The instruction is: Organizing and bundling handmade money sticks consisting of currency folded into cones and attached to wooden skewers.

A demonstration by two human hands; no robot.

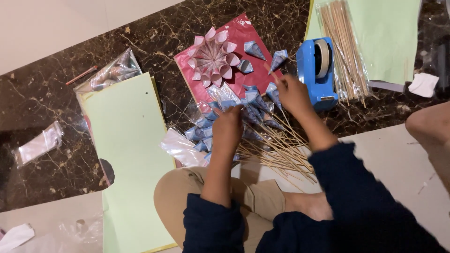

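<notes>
Now sorting blue paper cones (243,110) on the floor.
Left hand (228,130) is pressing closed onto them; right hand (291,91) is pinching a thin skewer (269,69).

Dark navy long sleeves (213,225) are worn, pushed up from the wrists; tan trousers (243,197) are seen at six o'clock.

Dim warm light, perhaps slight motion blur.
</notes>
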